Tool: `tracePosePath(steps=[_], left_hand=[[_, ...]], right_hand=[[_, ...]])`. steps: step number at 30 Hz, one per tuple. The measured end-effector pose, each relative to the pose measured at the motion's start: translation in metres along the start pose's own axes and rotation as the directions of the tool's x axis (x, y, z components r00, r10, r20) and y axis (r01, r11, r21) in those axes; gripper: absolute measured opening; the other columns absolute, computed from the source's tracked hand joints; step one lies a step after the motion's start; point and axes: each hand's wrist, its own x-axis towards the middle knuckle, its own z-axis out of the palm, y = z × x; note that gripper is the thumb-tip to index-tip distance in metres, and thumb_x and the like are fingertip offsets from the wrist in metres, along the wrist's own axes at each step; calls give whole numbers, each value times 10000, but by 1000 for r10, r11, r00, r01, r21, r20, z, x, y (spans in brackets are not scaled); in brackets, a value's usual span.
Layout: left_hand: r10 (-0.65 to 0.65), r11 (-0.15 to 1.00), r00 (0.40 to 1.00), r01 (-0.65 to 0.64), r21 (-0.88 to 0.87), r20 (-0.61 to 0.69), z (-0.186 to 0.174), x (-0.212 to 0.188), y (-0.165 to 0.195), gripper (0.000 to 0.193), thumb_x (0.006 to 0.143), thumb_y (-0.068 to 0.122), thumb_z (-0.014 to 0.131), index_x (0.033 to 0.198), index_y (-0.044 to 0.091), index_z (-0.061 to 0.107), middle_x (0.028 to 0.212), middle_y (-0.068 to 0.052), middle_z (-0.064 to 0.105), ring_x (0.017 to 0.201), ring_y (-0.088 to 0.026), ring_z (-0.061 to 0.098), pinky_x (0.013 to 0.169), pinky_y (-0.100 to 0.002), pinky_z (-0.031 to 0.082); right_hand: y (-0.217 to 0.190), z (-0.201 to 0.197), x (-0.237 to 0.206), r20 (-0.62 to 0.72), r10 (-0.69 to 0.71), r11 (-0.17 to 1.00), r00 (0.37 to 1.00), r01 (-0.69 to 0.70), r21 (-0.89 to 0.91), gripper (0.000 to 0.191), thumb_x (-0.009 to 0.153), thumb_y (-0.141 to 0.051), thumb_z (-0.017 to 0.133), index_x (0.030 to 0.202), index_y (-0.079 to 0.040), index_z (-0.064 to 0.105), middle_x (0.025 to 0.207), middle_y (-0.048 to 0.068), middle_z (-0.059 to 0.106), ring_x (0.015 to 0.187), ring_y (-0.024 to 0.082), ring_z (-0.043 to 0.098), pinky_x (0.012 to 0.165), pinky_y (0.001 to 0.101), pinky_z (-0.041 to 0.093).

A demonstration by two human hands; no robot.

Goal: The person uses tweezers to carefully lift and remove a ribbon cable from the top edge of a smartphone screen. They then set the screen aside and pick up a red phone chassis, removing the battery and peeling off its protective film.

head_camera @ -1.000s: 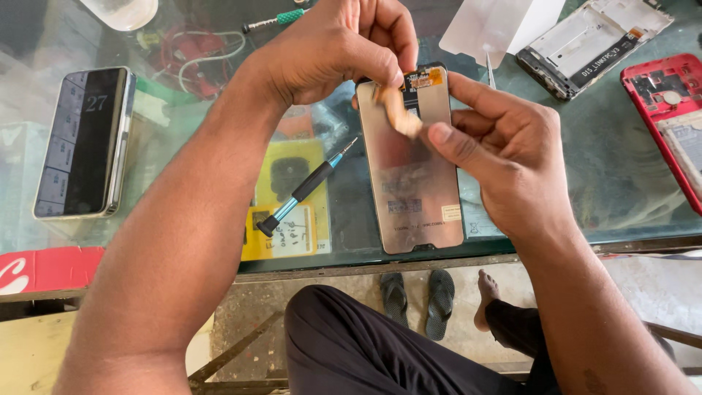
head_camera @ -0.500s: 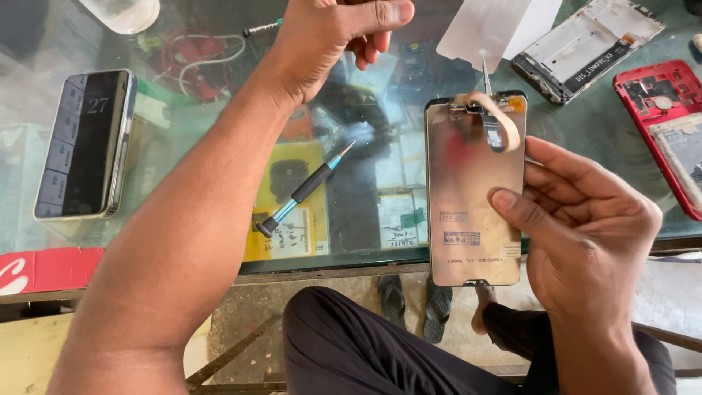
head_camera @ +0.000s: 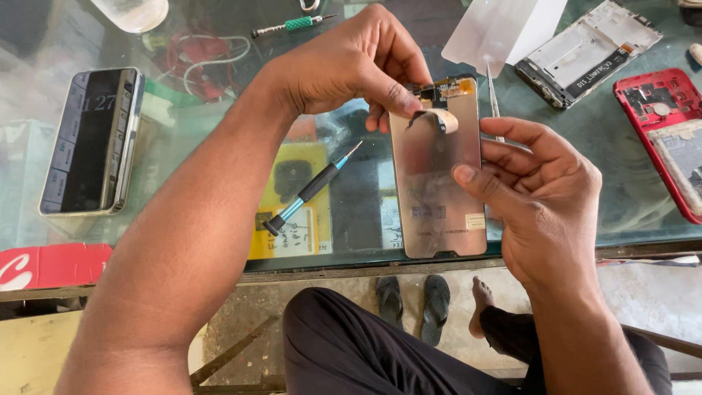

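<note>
Phone display panel (head_camera: 439, 183) is held upright above the glass table (head_camera: 629, 197), clamped along its edge by the right hand (head_camera: 545, 201). Its top flex strip (head_camera: 439, 119) is pinched by the left hand (head_camera: 351, 62); blue screwdriver (head_camera: 311, 190) lies just beside.

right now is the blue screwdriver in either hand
No, the blue screwdriver lies on the glass table while the left hand and right hand hold the phone screen panel.
</note>
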Motion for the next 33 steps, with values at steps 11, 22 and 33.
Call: tracePosePath(steps=[11, 22, 33], left_hand=[[-210, 879, 968, 249, 407, -140, -2, -3, 12, 282, 878, 273, 851, 837, 7, 770, 670, -71, 709, 533, -100, 656, 481, -233, 512], [-418, 745, 908, 365, 559, -36, -12, -10, 15, 247, 631, 28, 870, 833, 17, 729, 712, -73, 773, 568, -133, 728, 508, -272, 564], [-362, 721, 916, 392, 571, -172, -38, -27, 6, 299, 640, 34, 909, 828, -2, 680, 742, -97, 744, 601, -156, 711, 519, -290, 563]], right_hand=[[-3, -57, 10, -139, -168, 961, 976, 130, -246, 407, 945, 51, 693, 1342, 61, 601, 1185, 187, 720, 1023, 172, 736, 911, 270, 628], [43, -123, 65, -258, -297, 582, 919, -40, -812, 272, 1074, -109, 775, 1335, -63, 715, 1107, 157, 733, 909, 196, 713, 766, 303, 567], [-3, 50, 14, 540, -208, 164, 816, 573, -803, 775, 992, -506, 652, 1395, 145, 532, 1466, 330, 494, 1413, 453, 433, 1156, 514, 340]])
